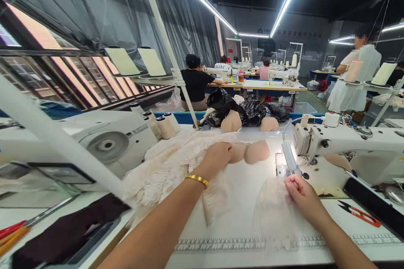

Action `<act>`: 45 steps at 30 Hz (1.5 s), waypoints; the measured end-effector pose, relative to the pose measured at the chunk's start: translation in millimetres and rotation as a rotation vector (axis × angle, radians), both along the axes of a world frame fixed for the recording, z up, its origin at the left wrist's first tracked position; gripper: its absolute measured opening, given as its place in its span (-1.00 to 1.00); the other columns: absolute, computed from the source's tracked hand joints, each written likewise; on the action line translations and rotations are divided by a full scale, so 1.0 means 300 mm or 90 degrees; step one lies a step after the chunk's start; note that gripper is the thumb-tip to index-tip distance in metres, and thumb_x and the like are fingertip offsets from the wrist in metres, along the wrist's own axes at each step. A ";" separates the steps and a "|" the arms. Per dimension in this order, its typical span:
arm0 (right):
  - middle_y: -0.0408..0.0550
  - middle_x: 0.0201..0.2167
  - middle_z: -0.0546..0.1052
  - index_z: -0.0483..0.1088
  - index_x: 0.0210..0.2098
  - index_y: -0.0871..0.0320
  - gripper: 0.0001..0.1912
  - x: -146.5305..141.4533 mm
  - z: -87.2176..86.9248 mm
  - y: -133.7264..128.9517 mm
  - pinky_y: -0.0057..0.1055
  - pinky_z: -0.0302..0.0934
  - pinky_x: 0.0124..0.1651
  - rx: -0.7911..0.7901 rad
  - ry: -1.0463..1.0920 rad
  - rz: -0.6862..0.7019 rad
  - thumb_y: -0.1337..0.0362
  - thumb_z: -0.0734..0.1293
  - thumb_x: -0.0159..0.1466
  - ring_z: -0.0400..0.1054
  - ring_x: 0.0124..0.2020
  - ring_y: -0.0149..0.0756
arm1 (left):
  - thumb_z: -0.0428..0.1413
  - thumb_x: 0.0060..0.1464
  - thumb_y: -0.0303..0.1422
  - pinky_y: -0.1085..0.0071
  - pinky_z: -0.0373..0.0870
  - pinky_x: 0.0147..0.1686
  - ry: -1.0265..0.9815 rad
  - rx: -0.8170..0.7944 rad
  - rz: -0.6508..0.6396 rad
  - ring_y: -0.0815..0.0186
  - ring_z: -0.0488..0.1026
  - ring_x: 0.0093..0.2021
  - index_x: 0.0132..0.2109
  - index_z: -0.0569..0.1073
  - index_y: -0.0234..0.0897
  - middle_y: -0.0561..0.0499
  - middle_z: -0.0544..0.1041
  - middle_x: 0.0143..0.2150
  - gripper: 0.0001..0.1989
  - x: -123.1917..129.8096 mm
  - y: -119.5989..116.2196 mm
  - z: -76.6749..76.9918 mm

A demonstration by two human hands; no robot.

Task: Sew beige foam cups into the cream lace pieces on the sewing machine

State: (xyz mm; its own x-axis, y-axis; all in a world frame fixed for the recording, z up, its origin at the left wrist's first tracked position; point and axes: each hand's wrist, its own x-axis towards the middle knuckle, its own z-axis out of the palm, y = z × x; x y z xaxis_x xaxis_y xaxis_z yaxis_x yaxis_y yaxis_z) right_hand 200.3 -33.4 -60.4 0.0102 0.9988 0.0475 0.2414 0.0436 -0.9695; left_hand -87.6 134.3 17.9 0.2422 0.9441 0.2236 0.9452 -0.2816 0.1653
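Hands reached over a white surface [246,214], well apart from each other. The right hand [303,197] had thumb and forefinger pinched on the edge of a sheer cloth [274,210], which lay flat just to that hand's left, its far end near the needle area of a sewing machine [353,138]. The left hand [217,155] had its fingers curled down at the edge of two beige cups [257,152], which lay side by side just right of those fingers; whether they gripped could not be told. A gold bracelet [198,180] circled the left wrist.

Just beyond the right fingertips a small lamp [289,157] shone, and the machine stretched off to that hand's right. Orange snips [366,216] lay right of the right forearm, near a long black object [374,206]. A ruler strip [236,244] crossed the surface, nearer the body than either hand. Pale fabric [167,172] was heaped left of the left hand, with thread cones [166,127] past it. Beyond both hands lay black bags [252,111], and farther off sat a person in a black top [195,84].
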 end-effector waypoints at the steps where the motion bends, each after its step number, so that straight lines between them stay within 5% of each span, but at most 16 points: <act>1: -0.22 -0.51 0.47 0.38 -0.17 0.04 -0.64 0.000 0.003 -0.001 -0.33 0.17 -0.27 -0.001 0.013 -0.003 -0.12 0.24 0.42 0.38 -0.40 -0.22 | 0.18 0.37 -0.21 0.09 0.58 0.01 -0.014 0.008 -0.010 0.13 0.54 0.04 0.18 0.47 -0.29 -0.13 0.52 0.15 -0.65 0.001 -0.006 0.013; 7: -0.20 -0.47 0.51 0.39 -0.15 0.04 -0.67 0.008 0.012 0.000 -0.35 0.13 -0.34 -0.034 0.067 -0.020 -0.09 0.26 0.40 0.38 -0.44 -0.23 | 0.19 0.37 -0.21 0.07 0.57 0.02 -0.101 0.065 -0.068 0.10 0.53 0.06 0.20 0.46 -0.31 -0.14 0.51 0.16 -0.63 0.036 -0.082 0.084; 10: -0.16 -0.38 0.55 0.40 -0.12 0.03 -0.62 0.011 0.017 -0.005 -0.33 0.19 -0.31 -0.026 0.091 -0.034 -0.14 0.25 0.41 0.44 -0.41 -0.21 | 0.10 0.40 -0.22 0.23 0.55 -0.08 -0.142 0.059 -0.109 0.19 0.56 -0.07 0.06 0.53 -0.26 -0.05 0.58 0.02 -0.75 0.066 -0.166 0.100; 15: -0.09 -0.29 0.58 0.41 -0.06 0.03 -0.47 0.017 0.032 -0.024 -0.28 0.27 -0.29 -0.015 0.130 -0.045 -0.28 0.18 0.41 0.48 -0.40 -0.20 | -0.02 0.29 -0.32 0.40 0.37 -0.33 -0.262 -0.122 -0.302 0.25 0.53 -0.30 -0.26 0.56 -0.20 0.08 0.61 -0.32 -0.73 0.151 -0.323 0.070; 18: -0.11 -0.33 0.57 0.40 -0.01 0.06 -0.47 0.015 0.045 -0.039 -0.29 0.31 -0.26 0.001 0.123 -0.032 -0.26 0.29 0.36 0.51 -0.34 -0.18 | -0.03 0.24 -0.38 0.38 0.33 -0.34 -0.229 -0.115 -0.354 0.23 0.51 -0.31 -0.31 0.50 -0.22 0.04 0.59 -0.35 -0.77 0.208 -0.353 0.032; 22: -0.19 -0.42 0.47 0.38 0.02 0.08 -0.61 0.003 0.067 -0.074 -0.32 0.33 -0.23 0.054 0.029 -0.011 -0.06 0.36 0.38 0.53 -0.26 -0.17 | 0.06 0.18 -0.44 0.28 0.42 -0.12 -0.192 -0.070 -0.432 0.14 0.54 -0.12 -0.14 0.52 -0.25 -0.05 0.63 -0.16 -0.85 0.269 -0.336 0.013; 25: -0.18 -0.40 0.48 0.40 0.07 0.03 -0.72 0.007 0.088 -0.105 -0.31 0.35 -0.22 0.104 -0.111 0.033 0.07 0.28 0.46 0.52 -0.29 -0.20 | 0.30 0.10 -0.28 0.20 0.42 0.11 -0.184 -0.141 -0.586 0.05 0.47 0.16 0.16 0.43 -0.20 -0.12 0.55 0.16 -0.51 0.302 -0.323 0.038; 27: -0.15 -0.37 0.54 0.40 0.13 -0.01 -0.72 0.021 0.102 -0.117 -0.29 0.37 -0.21 0.169 -0.225 0.053 0.14 0.25 0.48 0.51 -0.31 -0.20 | 0.34 0.09 -0.22 0.26 0.45 0.03 -0.137 -0.217 -0.656 0.07 0.50 0.11 0.11 0.44 -0.18 -0.07 0.57 0.11 -0.53 0.315 -0.318 0.060; 29: -0.09 -0.30 0.62 0.39 0.18 -0.03 -0.70 0.035 0.116 -0.121 -0.26 0.38 -0.20 0.275 -0.321 0.037 0.20 0.24 0.48 0.54 -0.29 -0.16 | 0.31 0.13 -0.30 0.39 0.42 -0.16 -0.082 -0.232 -0.645 0.19 0.54 -0.09 -0.09 0.45 -0.20 0.04 0.59 -0.14 -0.75 0.318 -0.317 0.078; 32: -0.02 -0.23 0.66 0.39 0.17 -0.02 -0.70 0.031 0.149 -0.117 -0.26 0.37 -0.25 0.462 -0.411 -0.050 0.30 0.25 0.48 0.56 -0.28 -0.12 | 0.24 0.18 -0.40 0.43 0.27 -0.38 -0.051 -0.111 -0.594 0.30 0.44 -0.36 -0.27 0.36 -0.21 0.14 0.46 -0.42 -0.83 0.300 -0.323 0.092; 38: -0.01 -0.18 0.65 0.42 0.00 0.04 -0.68 -0.047 0.165 -0.065 -0.27 0.30 -0.19 0.653 -0.468 -0.134 0.56 0.24 0.42 0.49 -0.24 -0.17 | -0.01 0.30 -0.57 0.28 0.20 -0.36 0.048 0.328 -0.571 0.26 0.34 -0.43 -0.28 0.37 -0.22 0.05 0.47 -0.42 -0.80 0.219 -0.346 0.033; 42: -0.03 -0.26 0.61 0.43 -0.20 0.11 -0.70 -0.015 0.069 0.002 -0.34 0.23 -0.26 0.600 -0.608 -0.020 0.56 0.16 0.42 0.42 -0.29 -0.23 | 0.24 0.26 -0.34 0.26 0.26 -0.34 0.126 0.250 -0.608 0.20 0.42 -0.34 -0.26 0.41 -0.22 0.02 0.53 -0.34 -0.84 0.202 -0.345 -0.047; 45: -0.10 -0.36 0.57 0.42 -0.32 0.09 -0.69 0.052 0.013 0.041 -0.39 0.17 -0.35 0.571 -0.660 0.073 0.49 0.15 0.45 0.35 -0.38 -0.28 | 0.23 0.25 -0.44 0.24 0.31 -0.30 0.167 0.210 -0.671 0.19 0.43 -0.29 -0.30 0.38 -0.23 0.02 0.54 -0.30 -0.82 0.237 -0.320 -0.075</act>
